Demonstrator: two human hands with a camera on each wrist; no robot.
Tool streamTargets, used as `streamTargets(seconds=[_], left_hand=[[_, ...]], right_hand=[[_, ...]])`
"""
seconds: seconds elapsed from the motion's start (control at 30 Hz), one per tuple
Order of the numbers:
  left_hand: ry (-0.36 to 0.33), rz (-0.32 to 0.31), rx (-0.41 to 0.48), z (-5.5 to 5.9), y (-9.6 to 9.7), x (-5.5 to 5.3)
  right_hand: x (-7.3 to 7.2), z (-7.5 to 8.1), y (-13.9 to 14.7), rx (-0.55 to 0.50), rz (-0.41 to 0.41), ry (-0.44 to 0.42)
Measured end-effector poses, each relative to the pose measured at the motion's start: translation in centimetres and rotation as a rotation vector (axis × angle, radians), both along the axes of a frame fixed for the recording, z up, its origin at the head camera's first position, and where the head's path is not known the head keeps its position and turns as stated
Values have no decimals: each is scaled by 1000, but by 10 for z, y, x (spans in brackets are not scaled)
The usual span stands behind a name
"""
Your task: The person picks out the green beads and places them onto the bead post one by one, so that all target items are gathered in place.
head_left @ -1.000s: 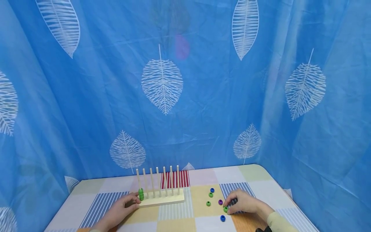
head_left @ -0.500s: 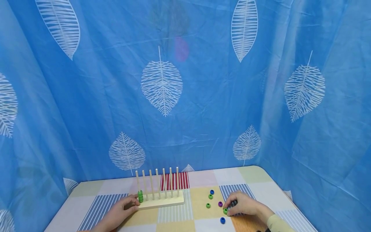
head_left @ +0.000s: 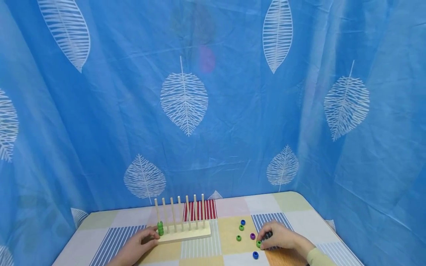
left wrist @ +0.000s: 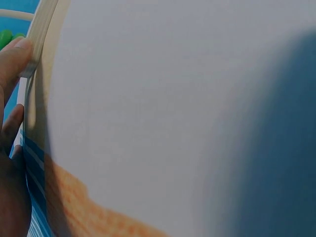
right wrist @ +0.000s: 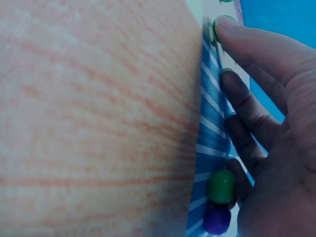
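On the left, my left hand [head_left: 139, 245] grips the near-left end of a wooden peg rack [head_left: 189, 233]. Its thumb [left wrist: 18, 54] presses the end of the base in the left wrist view. Several green beads [head_left: 160, 228] are stacked on the leftmost peg; the other pegs are bare. At the right side of the table, my right hand [head_left: 279, 236] pinches a green bead [head_left: 259, 244] between thumb and finger, low over the cloth. In the right wrist view, another green bead [right wrist: 221, 186] and a purple-blue bead [right wrist: 217, 220] show near the little finger.
Loose on the patchwork tablecloth [head_left: 203, 260] near the right hand are a purple bead [head_left: 252, 236], a near blue bead [head_left: 255, 255], a far blue bead [head_left: 243, 222] and two green beads [head_left: 238, 238]. A blue leaf-print curtain [head_left: 233, 111] encloses the back and sides.
The whole scene has slid slightly down in the head view. Both hands keep their places, the left at the rack and the right at the green bead.
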State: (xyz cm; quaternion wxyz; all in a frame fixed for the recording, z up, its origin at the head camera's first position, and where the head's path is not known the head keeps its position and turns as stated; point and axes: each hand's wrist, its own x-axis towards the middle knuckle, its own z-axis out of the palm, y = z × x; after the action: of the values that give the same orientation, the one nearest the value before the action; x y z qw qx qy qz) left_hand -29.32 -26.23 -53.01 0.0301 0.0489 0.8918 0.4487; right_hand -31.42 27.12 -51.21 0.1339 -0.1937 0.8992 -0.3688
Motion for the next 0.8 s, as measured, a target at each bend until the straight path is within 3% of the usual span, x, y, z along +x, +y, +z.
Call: streamTargets(seconds=[0.17, 0.33, 0.63, 0.8], left_hand=[[6, -19, -1, -1, 0, 2], [10, 4, 17, 1, 1, -1], [37, -15, 6, 4, -1, 0], [18, -3, -5, 8, 0, 2]], right_hand=[[5, 6, 2, -44, 19, -56], [2, 21, 6, -90, 49, -76], [-7, 42, 14, -94, 82, -29], [-10, 52, 14, -96, 75, -1]])
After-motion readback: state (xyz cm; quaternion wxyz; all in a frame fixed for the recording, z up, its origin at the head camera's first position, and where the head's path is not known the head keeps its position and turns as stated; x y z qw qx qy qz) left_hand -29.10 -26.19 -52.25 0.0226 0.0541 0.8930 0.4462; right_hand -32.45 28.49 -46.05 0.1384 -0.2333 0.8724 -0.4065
